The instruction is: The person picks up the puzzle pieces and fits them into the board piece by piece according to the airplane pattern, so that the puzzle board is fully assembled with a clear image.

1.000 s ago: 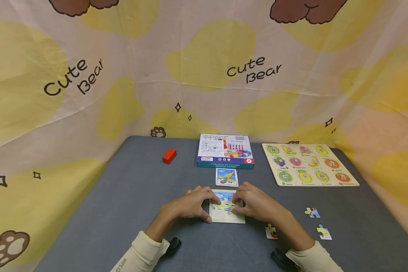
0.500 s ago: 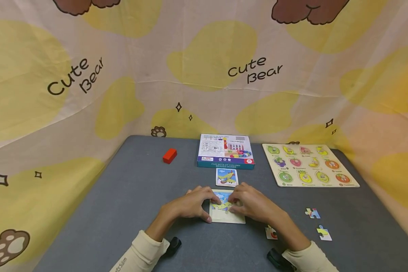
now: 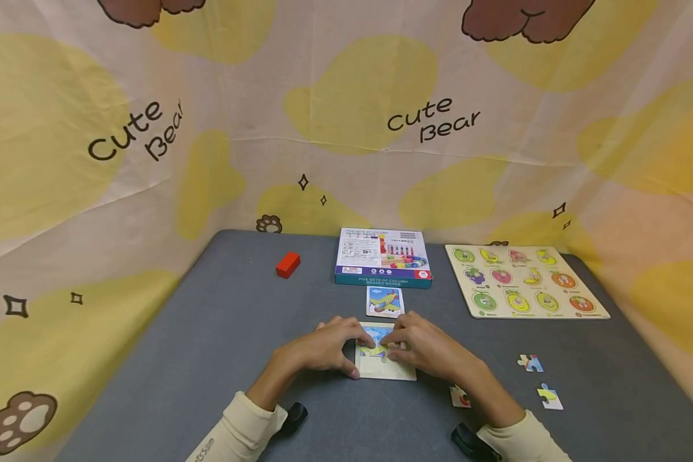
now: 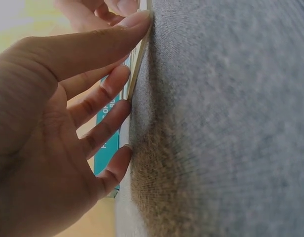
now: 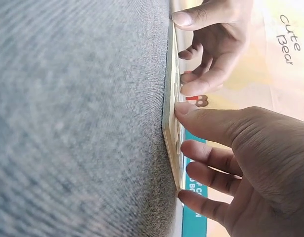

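Left hand [image 3: 335, 341]: fingers spread, thumb at near corner of puzzle board [image 3: 382, 369], index fingertip on laid pieces [image 3: 375, 333]. Right hand [image 3: 428, 344]: thumb and fingertips on same pieces; whether pinching one, we cannot tell. Board: on desk [image 3: 237, 314], between hands. Beyond hands we list airplane card [image 3: 385, 301], box [image 3: 384, 256]. Right of right hand: two loose pieces [image 3: 550, 397].

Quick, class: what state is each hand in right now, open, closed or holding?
Left hand: open, touching the puzzle board.
Right hand: closed, pinching a puzzle piece on the board.
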`<state>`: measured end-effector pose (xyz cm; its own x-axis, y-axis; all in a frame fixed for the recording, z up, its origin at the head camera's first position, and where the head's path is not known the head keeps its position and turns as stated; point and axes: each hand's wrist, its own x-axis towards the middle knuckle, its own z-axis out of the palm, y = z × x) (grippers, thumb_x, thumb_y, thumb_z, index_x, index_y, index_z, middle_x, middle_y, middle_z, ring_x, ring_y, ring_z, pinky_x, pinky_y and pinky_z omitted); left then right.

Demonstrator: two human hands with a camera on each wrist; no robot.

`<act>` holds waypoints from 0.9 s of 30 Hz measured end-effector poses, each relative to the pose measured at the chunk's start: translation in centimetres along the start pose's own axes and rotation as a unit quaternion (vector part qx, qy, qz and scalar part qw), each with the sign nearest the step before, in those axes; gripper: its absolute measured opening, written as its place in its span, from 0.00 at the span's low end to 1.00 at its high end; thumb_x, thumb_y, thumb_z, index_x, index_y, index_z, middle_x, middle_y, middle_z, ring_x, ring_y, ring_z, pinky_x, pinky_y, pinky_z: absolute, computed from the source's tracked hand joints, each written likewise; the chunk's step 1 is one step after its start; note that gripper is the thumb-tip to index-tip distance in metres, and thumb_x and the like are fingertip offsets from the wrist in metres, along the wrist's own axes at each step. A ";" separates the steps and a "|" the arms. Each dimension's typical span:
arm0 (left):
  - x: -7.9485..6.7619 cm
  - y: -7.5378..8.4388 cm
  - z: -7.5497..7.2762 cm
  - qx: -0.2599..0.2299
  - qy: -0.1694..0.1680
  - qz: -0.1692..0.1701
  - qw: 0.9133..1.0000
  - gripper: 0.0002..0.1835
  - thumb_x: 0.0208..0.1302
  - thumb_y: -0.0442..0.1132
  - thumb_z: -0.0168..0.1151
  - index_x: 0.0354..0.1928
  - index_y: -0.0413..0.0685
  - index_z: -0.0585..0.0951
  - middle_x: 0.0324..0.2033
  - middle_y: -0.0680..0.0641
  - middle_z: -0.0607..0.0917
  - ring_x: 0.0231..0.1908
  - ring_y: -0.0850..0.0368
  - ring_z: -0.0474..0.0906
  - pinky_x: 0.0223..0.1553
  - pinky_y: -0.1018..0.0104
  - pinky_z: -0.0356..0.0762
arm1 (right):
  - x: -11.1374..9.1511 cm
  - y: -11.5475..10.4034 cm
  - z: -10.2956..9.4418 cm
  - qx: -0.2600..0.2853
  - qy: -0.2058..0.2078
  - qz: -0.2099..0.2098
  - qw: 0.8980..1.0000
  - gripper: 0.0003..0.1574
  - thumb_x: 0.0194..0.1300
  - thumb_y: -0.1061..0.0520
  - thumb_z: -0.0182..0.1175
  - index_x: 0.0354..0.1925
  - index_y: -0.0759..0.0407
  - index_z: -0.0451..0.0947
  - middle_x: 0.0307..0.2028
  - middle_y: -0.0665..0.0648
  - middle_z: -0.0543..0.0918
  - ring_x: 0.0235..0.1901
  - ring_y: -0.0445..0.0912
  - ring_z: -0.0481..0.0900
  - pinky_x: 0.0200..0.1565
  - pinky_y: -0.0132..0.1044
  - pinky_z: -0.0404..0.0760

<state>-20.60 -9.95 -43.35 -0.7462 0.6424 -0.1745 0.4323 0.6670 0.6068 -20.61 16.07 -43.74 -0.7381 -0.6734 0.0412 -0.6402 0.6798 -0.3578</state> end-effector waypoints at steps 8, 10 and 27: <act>0.0 0.6 -0.1 0.003 0.000 0.000 1.000 0.24 0.62 0.44 0.79 0.61 0.59 0.87 0.56 0.55 0.80 0.55 0.56 0.69 0.57 0.50 0.64 | 0.0 0.0 0.2 0.013 0.008 0.015 1.000 0.14 0.70 0.51 0.72 0.52 0.50 0.91 0.43 0.47 0.83 0.43 0.41 0.72 0.45 0.38 0.76; 0.0 0.7 0.0 0.007 0.002 0.004 1.000 0.25 0.62 0.43 0.79 0.62 0.58 0.87 0.57 0.55 0.80 0.55 0.56 0.69 0.57 0.51 0.65 | 0.0 0.0 0.2 0.015 0.013 0.022 1.000 0.14 0.70 0.51 0.72 0.52 0.51 0.91 0.42 0.47 0.83 0.43 0.40 0.72 0.45 0.38 0.76; 0.0 1.0 0.3 0.037 -0.055 0.057 0.996 0.33 0.69 0.39 0.71 0.75 0.59 0.76 0.75 0.61 0.73 0.67 0.54 0.64 0.60 0.53 0.63 | -0.2 0.0 0.4 0.004 0.055 0.052 0.997 0.18 0.63 0.48 0.78 0.48 0.54 0.89 0.39 0.48 0.85 0.42 0.43 0.75 0.46 0.45 0.78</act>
<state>-20.01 -9.18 -42.97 -0.6324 0.7500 -0.1938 0.5501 0.6109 0.5693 -20.39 16.15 -44.10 -0.8202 -0.5623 0.1054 -0.5568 0.7422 -0.3731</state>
